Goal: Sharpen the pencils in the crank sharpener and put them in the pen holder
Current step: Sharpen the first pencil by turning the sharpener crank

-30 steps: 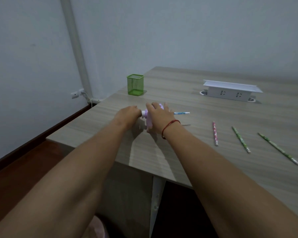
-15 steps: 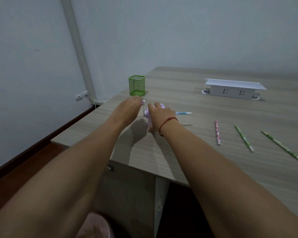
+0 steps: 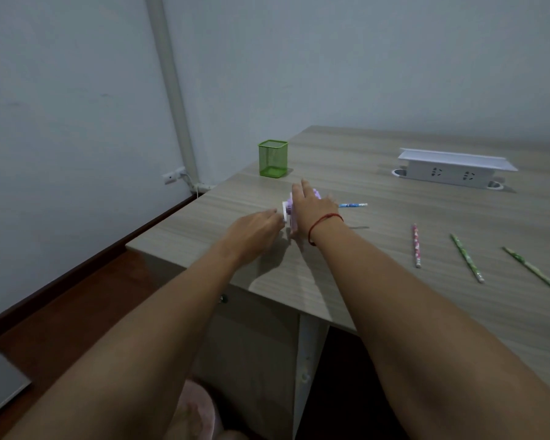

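A small lilac crank sharpener (image 3: pixel 290 213) stands near the table's left corner. My right hand (image 3: pixel 311 211) lies over its top and presses it down, hiding most of it. My left hand (image 3: pixel 254 231) is at the sharpener's left side, fingers pinched on the white crank handle. A blue pencil (image 3: pixel 353 205) sticks out of the sharpener's right side, level above the table. A green mesh pen holder (image 3: pixel 273 158) stands behind the sharpener, with nothing showing above its rim. A pink pencil (image 3: pixel 416 245) and two green pencils (image 3: pixel 466 258) (image 3: pixel 535 273) lie on the table to the right.
A white power socket box (image 3: pixel 448 171) with a raised lid sits at the back right of the wooden table (image 3: pixel 362 160). The table's left edge and corner are close to the sharpener. A wall socket (image 3: pixel 173 176) and a pipe are at the left wall.
My left hand has swung from level with the sharpener up above it and back down to the lower left, turning the crank. My right hand has stayed on the sharpener.
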`<state>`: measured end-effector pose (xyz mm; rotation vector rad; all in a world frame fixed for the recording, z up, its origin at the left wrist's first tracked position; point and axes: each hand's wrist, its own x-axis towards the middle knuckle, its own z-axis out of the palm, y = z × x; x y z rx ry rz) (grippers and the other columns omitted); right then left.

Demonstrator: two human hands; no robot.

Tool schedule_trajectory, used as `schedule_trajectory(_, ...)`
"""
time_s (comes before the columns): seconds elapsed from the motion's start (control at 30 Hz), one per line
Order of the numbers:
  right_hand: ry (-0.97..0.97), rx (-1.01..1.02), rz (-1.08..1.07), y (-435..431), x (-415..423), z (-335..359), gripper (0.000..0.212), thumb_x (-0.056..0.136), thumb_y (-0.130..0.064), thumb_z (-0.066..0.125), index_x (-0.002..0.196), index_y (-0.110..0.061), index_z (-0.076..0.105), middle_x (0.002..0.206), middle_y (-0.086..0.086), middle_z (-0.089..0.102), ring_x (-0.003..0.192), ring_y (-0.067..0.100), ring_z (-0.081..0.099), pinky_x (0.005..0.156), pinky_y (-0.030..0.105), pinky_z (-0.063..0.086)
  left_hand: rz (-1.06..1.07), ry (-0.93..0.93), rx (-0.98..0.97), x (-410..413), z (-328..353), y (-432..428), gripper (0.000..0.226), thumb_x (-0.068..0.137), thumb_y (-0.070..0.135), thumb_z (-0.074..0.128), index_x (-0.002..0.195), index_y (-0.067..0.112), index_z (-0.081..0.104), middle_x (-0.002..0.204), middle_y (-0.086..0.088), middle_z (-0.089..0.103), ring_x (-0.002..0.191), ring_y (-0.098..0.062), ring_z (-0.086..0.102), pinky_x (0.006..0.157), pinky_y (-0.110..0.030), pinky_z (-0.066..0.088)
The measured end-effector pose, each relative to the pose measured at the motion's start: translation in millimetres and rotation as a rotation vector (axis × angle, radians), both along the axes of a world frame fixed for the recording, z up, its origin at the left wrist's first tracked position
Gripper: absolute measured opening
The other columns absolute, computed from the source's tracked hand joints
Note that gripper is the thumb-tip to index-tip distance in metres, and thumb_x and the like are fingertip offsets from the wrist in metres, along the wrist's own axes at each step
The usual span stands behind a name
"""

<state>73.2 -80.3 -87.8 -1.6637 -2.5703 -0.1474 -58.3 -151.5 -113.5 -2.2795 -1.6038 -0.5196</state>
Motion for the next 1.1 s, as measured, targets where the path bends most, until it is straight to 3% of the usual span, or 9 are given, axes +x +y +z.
schedule_trajectory(0.2, 0.056, 0.013, 0.018, 0.0, 1.2, -2.6, 0.091, 0.082, -0.027, 0.07, 0.152, -0.016, 0.013, 0.162, 0.004, 0.004, 0.146, 0.03, 0.023, 0.114, 0.056, 0.024, 0.147, -0.03, -0.205, 6.2, -4.8, 11.2, 0.024, 0.098, 0.019, 0.044, 0.106, 0.006, 0.063, 0.108, -0.012, 0.064, 0.094, -0.028, 0.063, 0.084, -0.041, 0.052)
schedule_trajectory(0.37, 0.091, 0.049, 0.053, -1.3, 3.0, -3.9, 0.074, 0.075, -0.029, 0.074, 0.137, -0.018, 0.035, 0.149, 0.004, 0.03, 0.135, 0.029, 0.039, 0.109, 0.051, 0.032, 0.195, 0.0, -0.295, 4.8, -2.1, 27.2, 0.023, 0.094, 0.018, 0.049, 0.103, 0.008, 0.068, 0.108, -0.013, 0.066, 0.098, -0.03, 0.063, 0.084, -0.038, 0.051)
schedule_trajectory(0.53, 0.069, 0.018, 0.037, -5.3, 3.5, 1.8, 0.072, 0.075, -0.022, 0.074, 0.135, -0.018, 0.036, 0.143, 0.005, 0.036, 0.134, 0.032, 0.038, 0.109, 0.055, 0.031, 0.256, 0.106, -0.332, 0.7, 12.5, 43.8, 0.025, 0.092, 0.021, 0.053, 0.109, 0.01, 0.067, 0.108, -0.013, 0.067, 0.099, -0.031, 0.064, 0.083, -0.035, 0.051)
schedule_trajectory(0.9, 0.08, 0.018, 0.016, -13.9, 7.1, 13.2, 0.06, 0.082, -0.018, 0.068, 0.134, -0.013, 0.039, 0.137, 0.009, 0.043, 0.123, 0.033, 0.05, 0.102, 0.05, 0.041, 0.291, 0.147, -0.24, 5.6, 12.3, 58.4, 0.024, 0.093, 0.014, 0.051, 0.116, 0.01, 0.057, 0.112, -0.015, 0.064, 0.102, -0.033, 0.062, 0.079, -0.037, 0.046)
schedule_trajectory(1.1, 0.074, -0.019, 0.039, -7.1, 8.3, 15.5, 0.068, 0.08, -0.022, 0.072, 0.137, -0.013, 0.036, 0.139, 0.009, 0.041, 0.123, 0.034, 0.05, 0.097, 0.05, 0.043, 0.246, 0.13, -0.113, -3.4, 39.9, 74.4, 0.022, 0.092, -0.001, 0.044, 0.111, 0.002, 0.056, 0.111, -0.021, 0.062, 0.103, -0.037, 0.061, 0.081, -0.044, 0.047)
